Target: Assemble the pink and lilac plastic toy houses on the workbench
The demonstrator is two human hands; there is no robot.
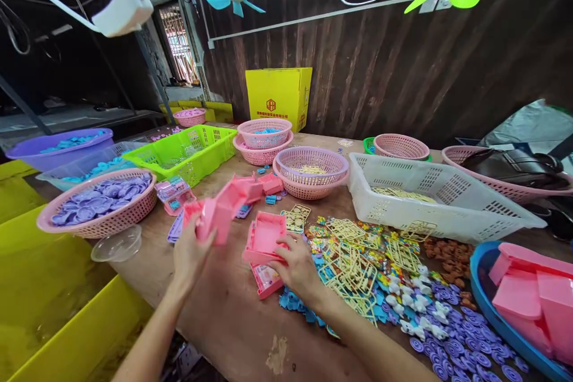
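Observation:
My left hand (192, 250) is closed round a pink plastic box (219, 212), held tilted above the table and slightly smeared by motion. A second pink box (267, 236), open side up, is gripped at its right edge by my right hand (293, 262). Under it lies another pink piece with a printed label (267, 279). More pink boxes (253, 186) sit just behind the one in my left hand. To the right of my right hand spread cream-coloured part frames (353, 268) and light blue pieces (298, 304).
Purple spiral discs (465, 340), white figures (423, 304) and brown pieces (450, 258) lie at the right, beside a blue basin (481, 286) of pink parts. A white basket (394, 212), a lilac basket (313, 155) and a green basket (210, 158) stand behind. Purple parts fill a pink basket (143, 203) at left.

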